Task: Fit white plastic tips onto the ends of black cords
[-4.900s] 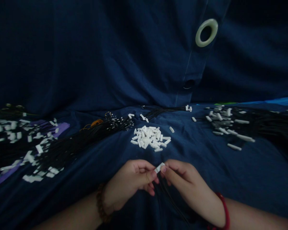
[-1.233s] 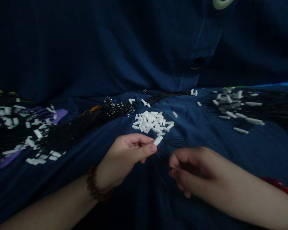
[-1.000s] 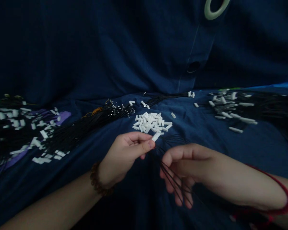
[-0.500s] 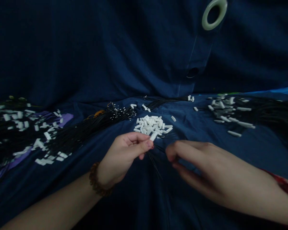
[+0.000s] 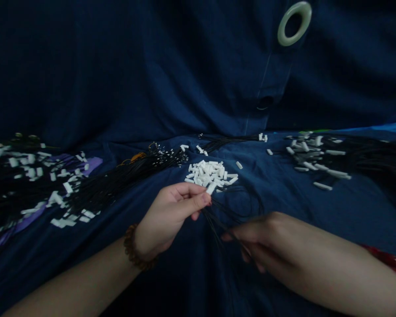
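My left hand [image 5: 171, 213] pinches a small white plastic piece [image 5: 210, 188] between thumb and forefinger. Thin black cords [image 5: 232, 211] run down from that piece in a loop toward my right hand [image 5: 267, 240]. The right hand lies low over the blue cloth with its fingers closed on the cords. A small pile of white plastic pieces [image 5: 209, 172] sits just beyond my left hand's fingertips.
A long bundle of black cords with metal rings [image 5: 119, 178] lies at the left, among scattered white pieces [image 5: 36, 176]. Another heap of cords with white pieces [image 5: 320, 156] lies at the right. A pale green ring [image 5: 293, 24] hangs on the dark blue fabric [image 5: 152, 79] behind.
My right hand has dropped lower and toward me, drawing the black cords down from the white piece. The left hand has kept still with the piece in its pinch.
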`<move>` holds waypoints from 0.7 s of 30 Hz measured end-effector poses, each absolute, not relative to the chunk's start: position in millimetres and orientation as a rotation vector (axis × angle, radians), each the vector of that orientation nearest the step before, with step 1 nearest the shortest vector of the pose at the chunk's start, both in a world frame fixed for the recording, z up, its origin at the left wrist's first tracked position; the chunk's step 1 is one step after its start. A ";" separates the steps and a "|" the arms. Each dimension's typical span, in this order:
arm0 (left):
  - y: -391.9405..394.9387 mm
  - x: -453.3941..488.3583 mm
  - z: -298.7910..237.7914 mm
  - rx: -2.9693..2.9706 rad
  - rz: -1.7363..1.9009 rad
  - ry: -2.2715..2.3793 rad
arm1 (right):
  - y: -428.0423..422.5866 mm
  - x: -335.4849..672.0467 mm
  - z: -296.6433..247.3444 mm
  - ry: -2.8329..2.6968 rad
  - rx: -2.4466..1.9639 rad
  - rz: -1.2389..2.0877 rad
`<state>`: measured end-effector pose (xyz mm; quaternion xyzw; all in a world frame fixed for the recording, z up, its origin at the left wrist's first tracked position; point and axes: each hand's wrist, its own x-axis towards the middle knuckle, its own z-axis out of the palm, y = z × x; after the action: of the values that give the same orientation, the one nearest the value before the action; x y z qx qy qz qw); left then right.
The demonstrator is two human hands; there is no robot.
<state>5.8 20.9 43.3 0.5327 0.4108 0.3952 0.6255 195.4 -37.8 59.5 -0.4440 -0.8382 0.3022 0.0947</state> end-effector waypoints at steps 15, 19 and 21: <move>13.8 11.4 40.3 1.245 0.845 0.950 | -17.6 171.9 21.8 -1.708 -1.063 1.594; 14.1 13.1 36.6 1.264 0.841 0.990 | -16.4 175.9 22.3 -1.752 -1.119 1.543; 14.9 13.8 34.0 1.260 0.846 0.995 | -16.2 181.3 27.4 -1.819 -1.168 1.469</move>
<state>13.8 14.9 34.0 0.5471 0.4321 0.3675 0.6156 181.3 -16.2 27.4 -0.4314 -0.6719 0.5427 0.2608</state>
